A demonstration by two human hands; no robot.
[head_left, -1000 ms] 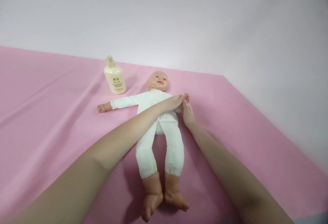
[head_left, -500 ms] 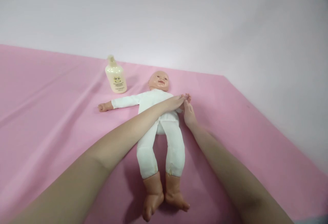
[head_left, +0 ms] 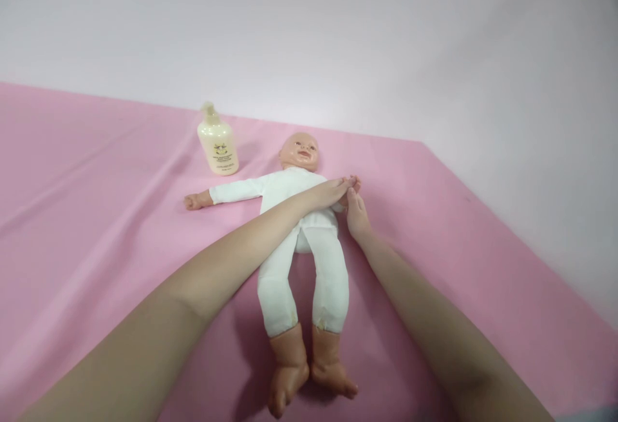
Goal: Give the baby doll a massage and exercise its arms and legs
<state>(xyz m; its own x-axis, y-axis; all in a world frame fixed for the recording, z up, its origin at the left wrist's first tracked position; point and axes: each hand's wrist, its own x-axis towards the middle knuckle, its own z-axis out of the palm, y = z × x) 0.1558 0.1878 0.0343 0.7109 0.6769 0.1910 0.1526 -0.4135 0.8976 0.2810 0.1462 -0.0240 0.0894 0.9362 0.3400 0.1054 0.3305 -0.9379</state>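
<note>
A baby doll (head_left: 309, 242) in a white suit lies on its back on the pink sheet (head_left: 96, 216), head toward the wall, bare feet toward me. My left hand (head_left: 328, 193) reaches across the doll's chest and lies on its far arm, fingers stretched out to the doll's small hand. My right hand (head_left: 356, 215) comes from the right and meets that same doll arm from below, fingertips touching the doll's hand. The doll's other arm stretches out to the left. How firmly either hand grips the arm is hard to see.
A cream pump bottle (head_left: 217, 142) stands upright on the sheet just left of the doll's head. A pale wall (head_left: 338, 36) runs behind, and the sheet's right edge slants down toward the near right corner.
Both hands stay on the doll's far arm with hardly any movement. The view has shifted very slightly.
</note>
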